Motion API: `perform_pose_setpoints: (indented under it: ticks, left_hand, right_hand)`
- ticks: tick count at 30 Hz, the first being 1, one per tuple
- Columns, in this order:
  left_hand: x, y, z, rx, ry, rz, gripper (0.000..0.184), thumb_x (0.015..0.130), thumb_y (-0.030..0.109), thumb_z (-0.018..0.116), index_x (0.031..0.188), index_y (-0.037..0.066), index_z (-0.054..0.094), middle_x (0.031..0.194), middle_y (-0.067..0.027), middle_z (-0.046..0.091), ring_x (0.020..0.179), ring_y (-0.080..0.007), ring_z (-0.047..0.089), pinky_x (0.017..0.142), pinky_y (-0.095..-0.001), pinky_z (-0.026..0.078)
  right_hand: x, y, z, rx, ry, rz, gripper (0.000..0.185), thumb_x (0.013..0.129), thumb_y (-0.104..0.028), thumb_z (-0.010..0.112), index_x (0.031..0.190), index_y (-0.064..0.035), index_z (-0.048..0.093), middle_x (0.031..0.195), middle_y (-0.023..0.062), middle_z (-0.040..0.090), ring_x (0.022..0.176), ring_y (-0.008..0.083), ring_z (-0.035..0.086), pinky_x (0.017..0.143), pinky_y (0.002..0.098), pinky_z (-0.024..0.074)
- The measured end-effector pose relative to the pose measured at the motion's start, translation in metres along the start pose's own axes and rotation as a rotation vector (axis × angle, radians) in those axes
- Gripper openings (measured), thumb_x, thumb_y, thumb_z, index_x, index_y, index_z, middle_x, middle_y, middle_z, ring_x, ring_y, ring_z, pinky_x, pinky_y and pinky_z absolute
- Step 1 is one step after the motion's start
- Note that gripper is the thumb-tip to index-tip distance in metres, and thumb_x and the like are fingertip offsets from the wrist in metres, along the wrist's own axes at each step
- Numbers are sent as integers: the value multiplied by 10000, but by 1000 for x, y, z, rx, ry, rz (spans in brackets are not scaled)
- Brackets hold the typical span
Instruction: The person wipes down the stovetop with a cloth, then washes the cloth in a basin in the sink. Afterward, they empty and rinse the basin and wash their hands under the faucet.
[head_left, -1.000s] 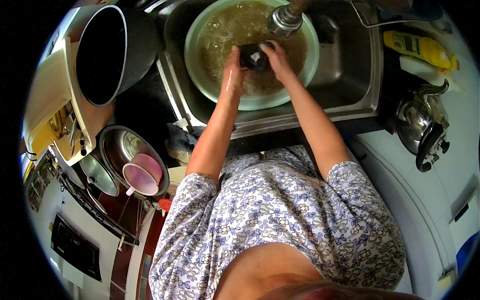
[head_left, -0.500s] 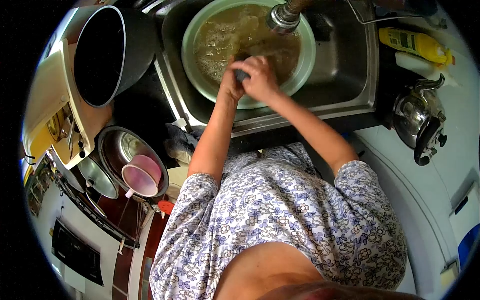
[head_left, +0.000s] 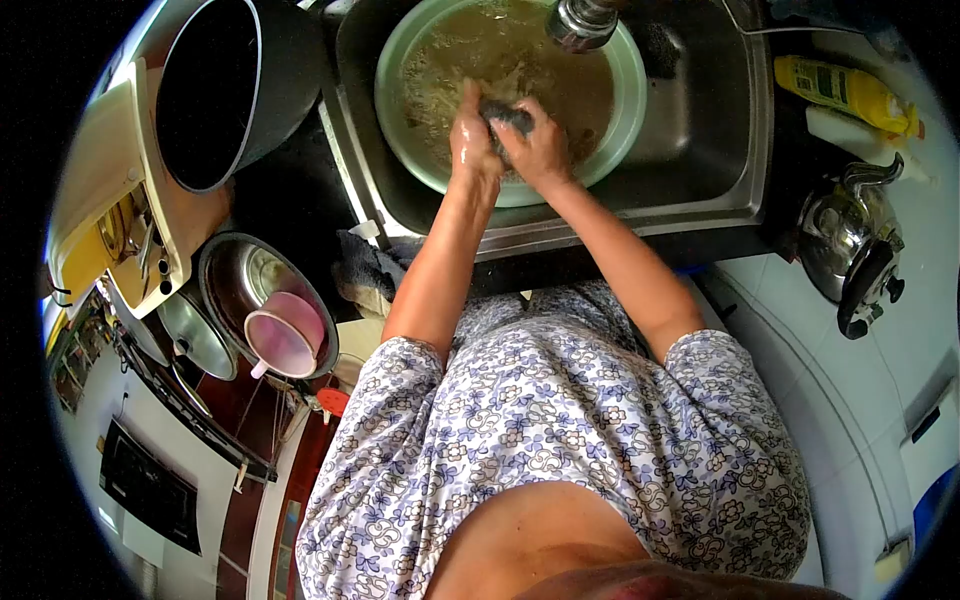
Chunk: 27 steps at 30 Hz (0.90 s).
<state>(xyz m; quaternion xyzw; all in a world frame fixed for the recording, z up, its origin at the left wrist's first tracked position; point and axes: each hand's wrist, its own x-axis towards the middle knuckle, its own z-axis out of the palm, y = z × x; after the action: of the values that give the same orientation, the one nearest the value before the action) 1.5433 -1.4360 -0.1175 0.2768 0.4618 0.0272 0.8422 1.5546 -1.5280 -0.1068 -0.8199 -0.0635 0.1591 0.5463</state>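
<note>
A pale green basin (head_left: 628, 120) of murky, foamy water stands in the steel sink (head_left: 695, 150). Over the basin's near part, my left hand (head_left: 473, 140) and my right hand (head_left: 537, 147) hold a small dark, wet thing (head_left: 508, 117) between them. It looks soft, perhaps a cloth, but I cannot tell for sure. My left hand supports its left side, palm inward and wet. The fingers of my right hand press round its right side. The tap head (head_left: 582, 25) hangs over the basin's far right edge.
A large dark pot (head_left: 285, 85) and a cream utensil holder (head_left: 150, 190) stand left. Below them, a pink cup (head_left: 285, 335) sits in a metal bowl (head_left: 215, 275). A dark cloth (head_left: 365, 268) lies by the sink. Right are a yellow bottle (head_left: 840, 90) and a kettle (head_left: 835, 235).
The dark thing, spread between both hands a second ago, was mostly covered as my right hand folded over it. Now it shows again between my hands, more bunched.
</note>
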Motion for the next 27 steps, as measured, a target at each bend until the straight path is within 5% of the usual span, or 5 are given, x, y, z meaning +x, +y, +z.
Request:
perform_pose_setpoints:
  ticks: [7,14,17,21,27]
  left_hand:
    - [9,-12,-4,147,-61,56,397,866,408,465,1036,49,474,862,-58,525,770,-160,504,655,-329,438]
    - [4,-4,-38,251,27,6,596,867,446,408,1304,76,243,1260,-141,324,1053,-306,401,814,-464,393]
    - [13,-23,-53,199,-13,-116,594,864,463,401,1286,67,263,1234,-151,350,995,-328,449,787,-477,413]
    - [7,-33,-37,99,-30,-322,521,863,486,388,1180,73,395,1059,-160,501,921,-315,517,771,-458,437]
    - [-10,0,-8,-158,-153,-294,444,830,425,493,964,2,522,897,-136,578,803,-227,575,687,-346,484]
  right_hand:
    - [40,60,-8,530,-139,482,573,741,-416,590,1116,6,495,1041,158,556,965,232,517,823,338,396]
    - [39,91,-21,-799,-556,251,556,796,-183,525,1295,-78,303,1209,244,416,1108,346,428,909,436,360]
    - [53,88,-21,-450,-426,712,547,751,-48,514,1268,-75,336,1181,246,437,1083,336,449,885,432,381]
    - [28,54,-15,-409,-54,-145,315,637,-18,544,936,-105,597,924,164,579,915,327,519,823,378,386]
    - [-34,-46,-27,-357,-166,-380,330,607,-6,584,924,-98,581,865,95,541,851,296,499,783,371,390]
